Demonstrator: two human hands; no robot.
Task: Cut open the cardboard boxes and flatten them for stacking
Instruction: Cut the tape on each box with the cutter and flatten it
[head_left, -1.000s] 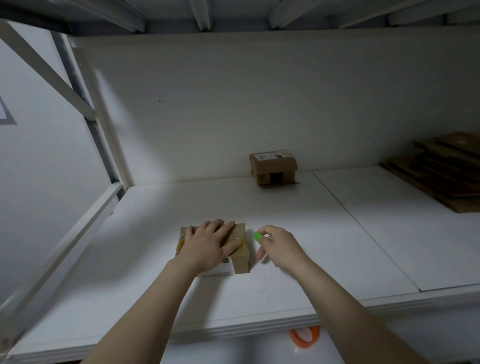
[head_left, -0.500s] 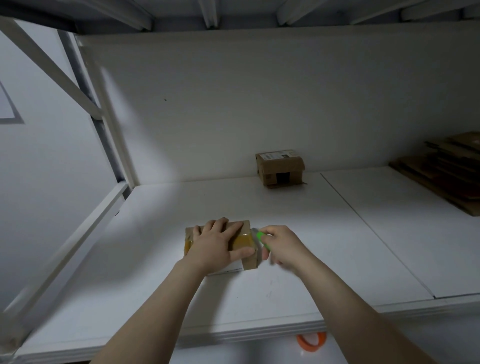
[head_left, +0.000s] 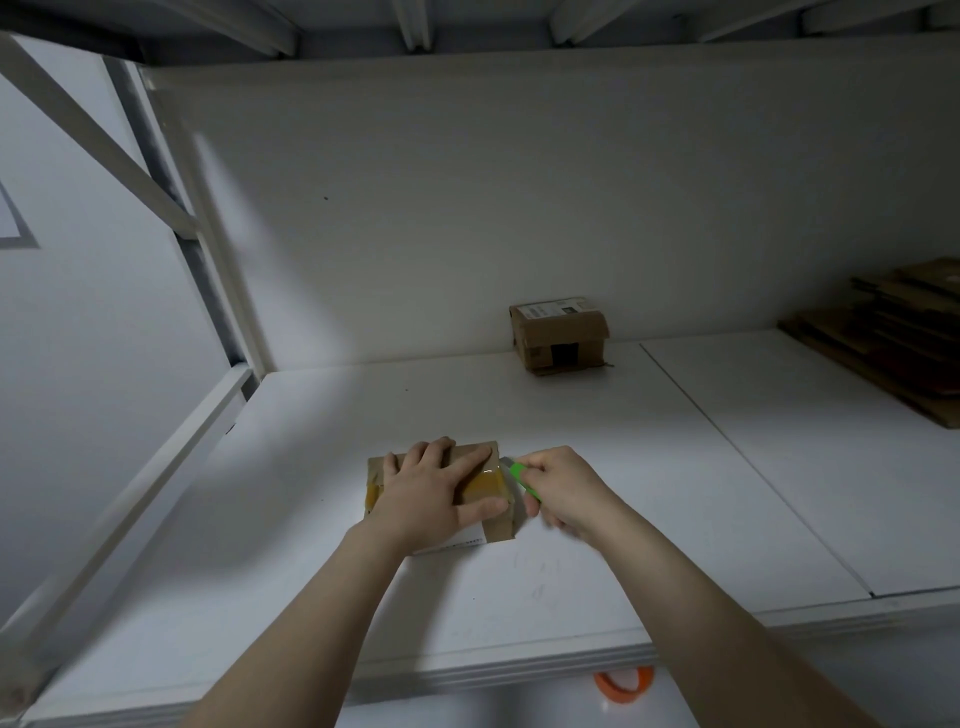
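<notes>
We see the left hand (head_left: 431, 488) lying flat on top of the box (head_left: 496, 525), fingers straight and spread, pressing it on the shelf (head_left: 363, 597) near the front edge. The right hand (head_left: 563, 486) has its fingers curled round a green cutter (head_left: 522, 478), whose tip is at the right end of the box. A second box (head_left: 558, 332) stands at the back wall. Flat cardboard (head_left: 893, 332) is piled at the far right.

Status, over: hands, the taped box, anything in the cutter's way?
Left hand flat on taped box, pinning it. Right hand grips green cutter, tip at box's right edge. Spare box and flattened stack sit well clear.
</notes>
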